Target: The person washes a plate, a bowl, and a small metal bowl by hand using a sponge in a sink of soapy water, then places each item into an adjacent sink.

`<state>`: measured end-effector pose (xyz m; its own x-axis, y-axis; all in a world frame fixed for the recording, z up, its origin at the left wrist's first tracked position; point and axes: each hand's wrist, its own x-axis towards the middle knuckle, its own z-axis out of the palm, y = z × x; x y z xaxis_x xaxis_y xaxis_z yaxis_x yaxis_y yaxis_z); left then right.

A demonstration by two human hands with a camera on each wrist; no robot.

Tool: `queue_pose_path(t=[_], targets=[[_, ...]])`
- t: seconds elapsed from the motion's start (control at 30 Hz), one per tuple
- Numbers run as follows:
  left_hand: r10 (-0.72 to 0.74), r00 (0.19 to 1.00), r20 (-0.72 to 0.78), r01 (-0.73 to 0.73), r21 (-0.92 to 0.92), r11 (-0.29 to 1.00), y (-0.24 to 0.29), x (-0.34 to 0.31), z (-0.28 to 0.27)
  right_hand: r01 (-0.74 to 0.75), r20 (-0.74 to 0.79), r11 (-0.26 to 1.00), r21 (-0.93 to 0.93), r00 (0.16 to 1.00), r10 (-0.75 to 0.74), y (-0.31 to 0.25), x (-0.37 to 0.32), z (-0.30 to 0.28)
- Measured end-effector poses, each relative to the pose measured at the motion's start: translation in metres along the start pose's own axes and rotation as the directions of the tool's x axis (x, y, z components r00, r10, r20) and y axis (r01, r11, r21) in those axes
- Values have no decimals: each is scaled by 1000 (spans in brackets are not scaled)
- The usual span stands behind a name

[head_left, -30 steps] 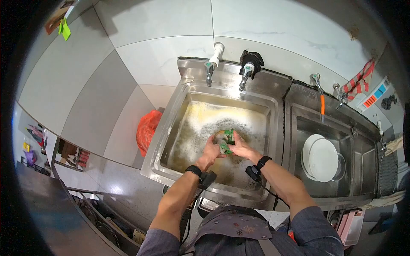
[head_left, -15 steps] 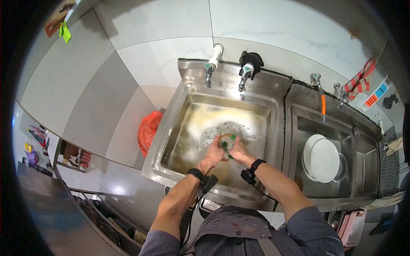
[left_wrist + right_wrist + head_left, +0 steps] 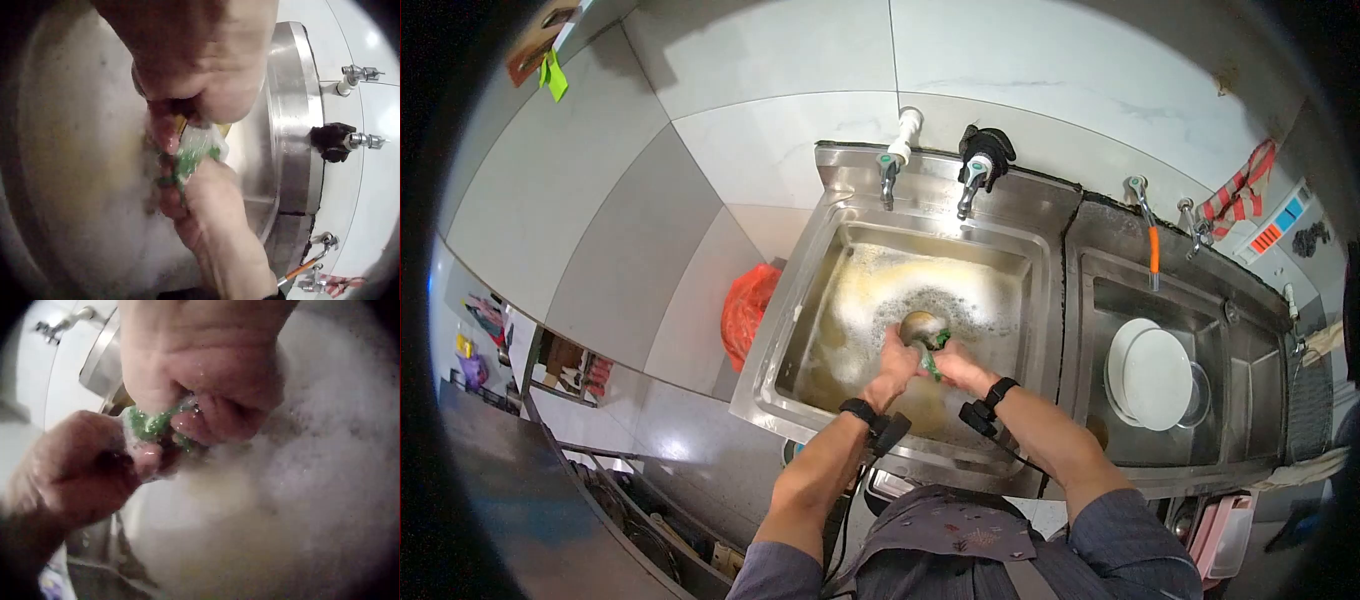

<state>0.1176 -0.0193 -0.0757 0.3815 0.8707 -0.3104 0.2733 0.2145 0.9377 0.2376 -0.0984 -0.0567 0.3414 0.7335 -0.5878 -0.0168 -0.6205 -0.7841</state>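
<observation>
Both hands meet over the soapy water in the left sink basin. My left hand grips a round, bowl-like dish with a yellowish rim, tilted up between the hands. In the right hand is a wet green-and-white scrubbing mesh, bunched up and pressed against the dish. Only bits of the yellow edge show between the fingers in the left wrist view. From the right wrist, suds cling to the green mesh where the fingertips of both hands come together.
White plates and a clear bowl lie in the right basin. Two taps stand behind the left basin; a black glove hangs over one tap. A red plastic bag sits left of the sink. An orange hose hangs from another tap.
The dish has turned in the hands, its round face now showing above the fingers. The green mesh has shifted across it, its lower end now hanging toward the wrists.
</observation>
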Motion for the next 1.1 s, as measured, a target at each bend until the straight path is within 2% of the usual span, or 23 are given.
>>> queue_pose_path(t=[0.03,0.07,0.1,0.17,0.27,0.3,0.33,0.37,0.43,0.47,0.5,0.53,0.6,0.7,0.73,0.77,0.8,0.83,0.9,1.0,1.03,1.07,1.1], targets=[[1,1000,-1,-1,0,1000,10,0,-5,1,0,1000,0,1000,-1,7,6,-5],[-85,979,187,81,27,996,16,3,-15,197,-90,908,-371,965,-246,16,12,-9],[-171,915,365,156,68,985,15,7,-24,302,-80,650,-697,868,-490,9,5,-10],[-169,878,447,146,87,985,11,16,-29,277,-17,634,-722,909,-416,4,-1,-18],[-241,876,417,195,150,969,25,8,-27,323,-31,542,-776,839,-544,13,8,-16],[-220,906,360,216,52,975,21,9,-23,161,-107,839,-520,962,-251,9,9,-9],[-203,932,299,228,-48,973,17,9,-19,-84,-70,976,-203,995,71,6,8,-6],[-203,933,299,227,-50,973,17,5,-15,-83,-70,975,-205,995,70,20,18,-3],[-47,994,102,32,140,990,20,-6,-8,-258,341,860,440,934,106,63,49,0],[-36,995,90,14,227,974,12,-5,-8,-183,168,963,197,974,150,51,43,10],[-36,995,89,15,227,974,12,-3,-13,-183,169,963,198,974,150,40,29,10],[-80,979,186,38,220,975,16,-2,-19,42,-3,990,-135,999,-43,23,10,8],[-131,950,285,68,221,973,26,-1,-32,239,-60,750,-616,936,-347,11,0,-1],[-271,839,472,93,366,926,38,8,-36,270,10,635,-724,924,-382,6,-2,-12],[-196,854,483,78,254,964,28,13,-34,387,-68,590,-709,795,-603,44,32,-7],[-118,867,484,58,136,989,20,17,-32,388,-67,587,-711,793,-605,37,29,-7],[-116,868,483,57,135,989,15,14,-26,222,-81,932,-288,964,-255,27,24,-5],[-51,939,340,23,85,996,9,9,-16,-111,91,978,175,991,96,18,17,-3],[14,982,189,-21,39,999,13,-1,-9,-142,211,912,384,975,63,14,8,1],[-91,984,151,89,20,996,18,-5,-13,71,53,997,-31,996,-69,9,5,-2],[-94,984,149,92,21,996,18,-4,-19,69,56,997,-30,996,-67,17,13,-4],[-130,956,263,113,81,990,27,-3,-25,301,-58,883,-360,938,-343,29,25,-8],[-170,912,374,124,143,982,35,0,-29,419,-71,621,-663,790,-609,24,21,-11]])
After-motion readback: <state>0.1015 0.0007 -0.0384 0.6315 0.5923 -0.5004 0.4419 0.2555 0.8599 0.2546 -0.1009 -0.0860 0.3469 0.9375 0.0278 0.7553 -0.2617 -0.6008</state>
